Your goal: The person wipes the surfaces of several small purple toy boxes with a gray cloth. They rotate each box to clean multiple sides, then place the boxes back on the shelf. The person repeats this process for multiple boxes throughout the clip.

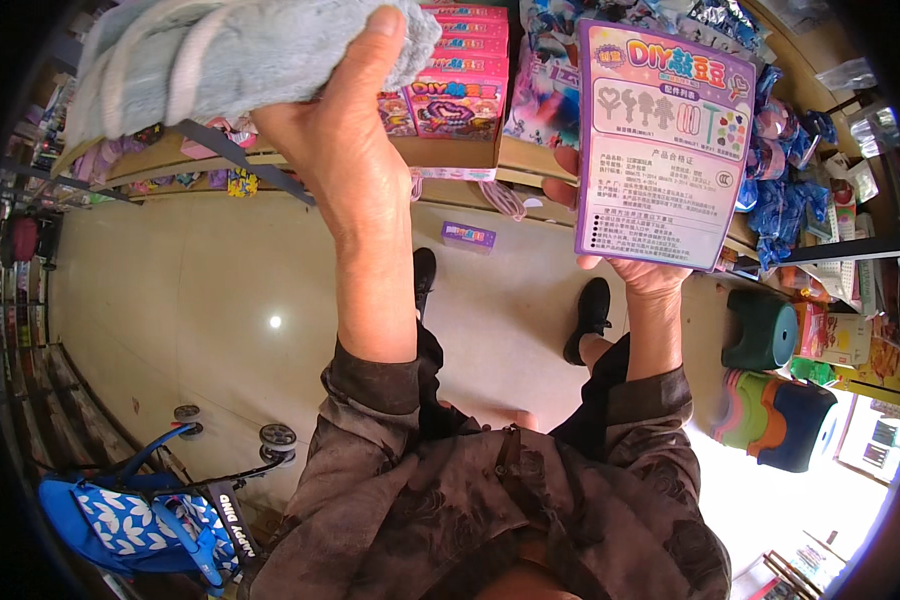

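Note:
My left hand (pixel 337 146) grips a folded light grey-blue cloth (pixel 225 64) with pale stripes, the thumb pressed on top. It is raised at the upper left, over the front of the shelf. In my right hand (pixel 648 276) is a flat purple-edged toy craft kit box (pixel 663 150), its printed back facing me. Fingers show past the box's left edge, while most of the hand is hidden behind it. Between my hands, an open display carton (pixel 450 159) on the shelf holds several pink craft kit boxes (pixel 457 109). The cloth overlaps part of them.
A small purple box (pixel 468 237) lies on the tiled floor (pixel 194 300) near my feet. Blue toy packets (pixel 776 172) hang at the right. Plastic stools (pixel 761 330) stand below them. A blue stroller (pixel 142 525) is at the lower left, beside shelving (pixel 52 390).

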Available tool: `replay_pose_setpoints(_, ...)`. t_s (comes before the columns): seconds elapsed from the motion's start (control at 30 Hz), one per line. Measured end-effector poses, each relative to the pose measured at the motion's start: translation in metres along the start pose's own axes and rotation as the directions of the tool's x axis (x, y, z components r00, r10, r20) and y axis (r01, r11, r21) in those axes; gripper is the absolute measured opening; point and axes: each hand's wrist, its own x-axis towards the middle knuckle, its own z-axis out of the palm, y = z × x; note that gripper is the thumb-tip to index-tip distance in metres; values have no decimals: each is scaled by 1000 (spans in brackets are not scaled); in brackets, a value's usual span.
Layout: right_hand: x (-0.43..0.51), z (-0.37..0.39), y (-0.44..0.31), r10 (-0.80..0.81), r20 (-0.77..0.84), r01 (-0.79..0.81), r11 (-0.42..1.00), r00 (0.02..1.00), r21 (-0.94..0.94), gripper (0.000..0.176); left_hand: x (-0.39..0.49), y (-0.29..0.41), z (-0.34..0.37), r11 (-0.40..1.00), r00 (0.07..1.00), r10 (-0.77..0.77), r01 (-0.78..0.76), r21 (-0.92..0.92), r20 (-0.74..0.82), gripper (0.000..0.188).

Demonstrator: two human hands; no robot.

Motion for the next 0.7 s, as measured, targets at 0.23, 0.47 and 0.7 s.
replay_pose_setpoints(0.23,5,-5,23,-25,55,35,979,998,-201,147,18,17,-16,1000,998,-9,9,-15,-62,26)
replay_pose_setpoints(0.47,21,-18,37,73,185,-60,995,980,-76,139,30,26,-36,999,990,-27,23,-27,-140,24)
replay_pose_setpoints(0.7,26,-37,51,-2,-43,-7,979,999,-205,122,39,39,-53,999,971,-34,33,-10,-235,25)
